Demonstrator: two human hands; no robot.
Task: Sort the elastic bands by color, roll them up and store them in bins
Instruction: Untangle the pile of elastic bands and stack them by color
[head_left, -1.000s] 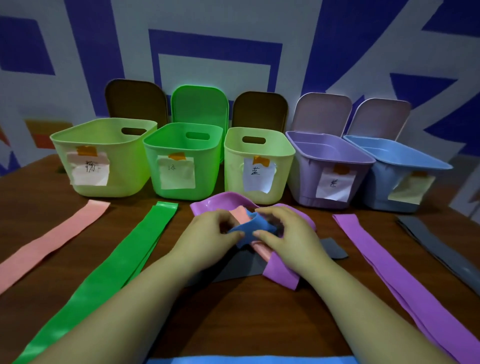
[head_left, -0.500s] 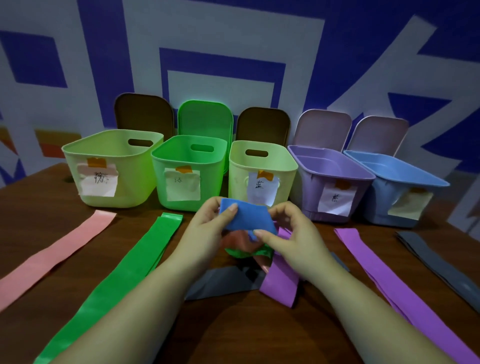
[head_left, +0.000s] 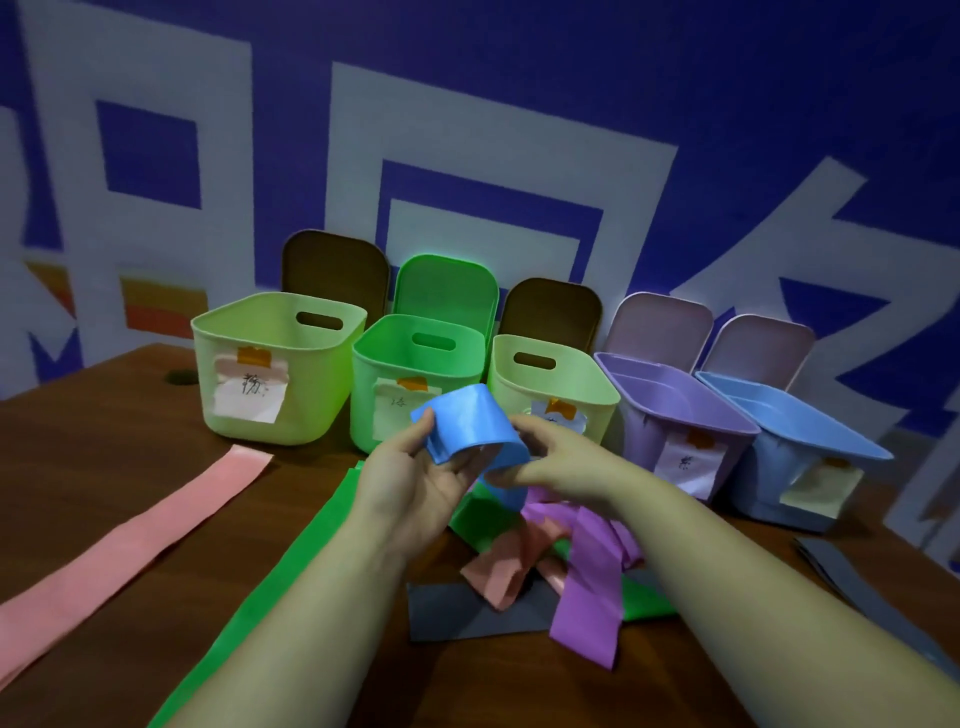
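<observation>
My left hand pinches one end of the blue band, now lifted clear of the tangled pile beneath my hands; my right hand grips the other end. It's separated, ready for rolling.

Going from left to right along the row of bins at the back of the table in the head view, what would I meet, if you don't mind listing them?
Large yellow-green bin → green bin → small yellow-green bin → purple bin → blue bin.
</observation>
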